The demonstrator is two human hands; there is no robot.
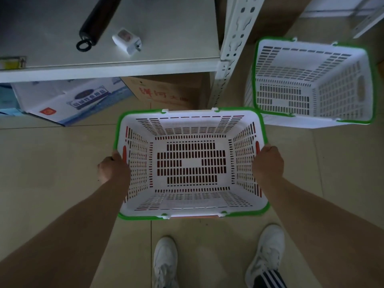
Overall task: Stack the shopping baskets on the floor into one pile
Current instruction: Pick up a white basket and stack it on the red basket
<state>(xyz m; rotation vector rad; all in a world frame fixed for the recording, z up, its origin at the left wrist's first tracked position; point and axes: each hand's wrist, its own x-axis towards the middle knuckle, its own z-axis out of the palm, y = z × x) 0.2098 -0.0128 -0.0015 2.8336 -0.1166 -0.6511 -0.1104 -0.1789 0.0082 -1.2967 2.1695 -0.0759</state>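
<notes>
A white slotted shopping basket with a green rim (191, 163) is straight below me, upright and empty. Red shows through its slots and at both end handle holes, as from a red basket under it. My left hand (113, 168) grips its left end and my right hand (268, 163) grips its right end. A second white basket with a green rim (311, 82) stands on the floor at the upper right, empty, its near corner close to the held basket's far right corner.
A white metal shelf unit (228, 48) stands ahead with a black bottle (97, 19) and a white charger (126, 41) on its grey shelf. Cardboard boxes (68, 100) sit under it on the tiled floor. My two white shoes (166, 260) are below the basket.
</notes>
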